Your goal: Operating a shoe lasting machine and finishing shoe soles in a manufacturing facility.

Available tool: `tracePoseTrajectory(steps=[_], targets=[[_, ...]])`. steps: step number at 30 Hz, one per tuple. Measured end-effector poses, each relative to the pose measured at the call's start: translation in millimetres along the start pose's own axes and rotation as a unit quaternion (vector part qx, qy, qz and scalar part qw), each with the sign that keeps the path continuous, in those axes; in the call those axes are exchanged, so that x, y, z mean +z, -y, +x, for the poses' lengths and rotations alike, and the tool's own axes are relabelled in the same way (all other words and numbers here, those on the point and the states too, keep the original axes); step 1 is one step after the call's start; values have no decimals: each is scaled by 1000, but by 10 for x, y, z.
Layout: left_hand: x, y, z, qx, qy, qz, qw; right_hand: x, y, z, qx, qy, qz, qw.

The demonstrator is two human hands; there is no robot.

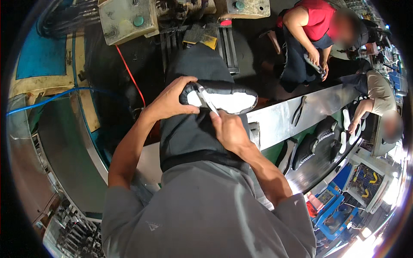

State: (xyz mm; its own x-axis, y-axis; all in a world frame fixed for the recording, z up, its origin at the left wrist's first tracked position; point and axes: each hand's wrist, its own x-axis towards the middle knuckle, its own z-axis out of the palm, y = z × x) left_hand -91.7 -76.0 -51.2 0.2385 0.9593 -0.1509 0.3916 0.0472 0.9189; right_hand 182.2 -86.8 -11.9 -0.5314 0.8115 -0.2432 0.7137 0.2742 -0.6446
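A black shoe upper with a white insole board [228, 100] facing up lies sole-up across my lap. My left hand [172, 99] grips its heel end, fingers curled over the black rim. My right hand [228, 129] holds a slim metal tool [208, 99] whose tip rests on the white board near the heel. Both forearms come up from the lower edge, over my grey shirt and dark apron.
A metal conveyor bench [284, 118] runs right, with pliers [299, 111] on it and several black shoes [314, 144] below. Two other people work at the far side. A machine with green buttons [129, 19], a red hose and a blue hose stand ahead.
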Motion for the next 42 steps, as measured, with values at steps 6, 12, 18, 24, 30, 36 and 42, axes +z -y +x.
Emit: tracePoseTrajectory(steps=[6,12,18,24,30,36,42], targets=[[-12,47,32,3,-2,2,1000,-78,284,-98,-74,-173,142,972],[-46,128,7,18,-15,10,1000,-552,835,41,34,-111,231,966],[-118,192,15,7,32,0,999,-85,-61,74,-58,-68,-28,996],[-205,192,-118,41,-22,54,997,-864,-780,314,125,-1,41,991],[606,-55,-566,-190,-210,-141,949,-601,-810,6,122,138,199,963],[955,-615,-586,-209,-183,-540,794,67,40,-484,217,-27,344,913],[1056,-413,-699,-207,-136,-582,775,-373,-217,-352,174,9,187,967]])
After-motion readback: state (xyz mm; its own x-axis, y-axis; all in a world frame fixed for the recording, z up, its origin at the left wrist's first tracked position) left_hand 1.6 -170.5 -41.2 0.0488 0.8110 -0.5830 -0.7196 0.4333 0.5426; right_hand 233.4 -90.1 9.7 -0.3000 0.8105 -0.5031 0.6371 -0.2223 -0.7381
